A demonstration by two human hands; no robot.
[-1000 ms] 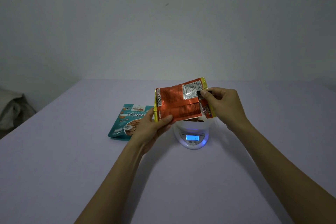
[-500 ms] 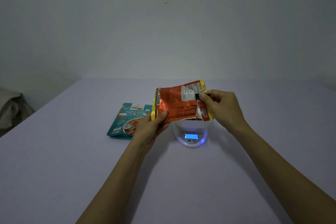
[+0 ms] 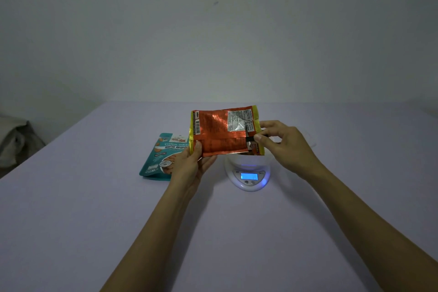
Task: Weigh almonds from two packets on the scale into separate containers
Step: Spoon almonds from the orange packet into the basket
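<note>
Head view: nearest, the white scale (image 3: pixel 248 173) sits on the lilac table (image 3: pixel 71 220), display lit. Above it, the left hand (image 3: pixel 189 166) grips the orange packet (image 3: pixel 220 135) at its lower left corner; the right hand (image 3: pixel 282 142) pinches its right edge. Left, the teal almond packet (image 3: pixel 161 161) lies flat.

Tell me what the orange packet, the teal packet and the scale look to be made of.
Orange packet: likely metallised plastic film, glossy; it shows bright streaked reflections and creases.
Teal packet: probably printed plastic film, duller; it lies flat with no strong glare.
Scale: apparently smooth white moulded plastic, with rounded edges and a soft sheen around its lit blue display.
</note>
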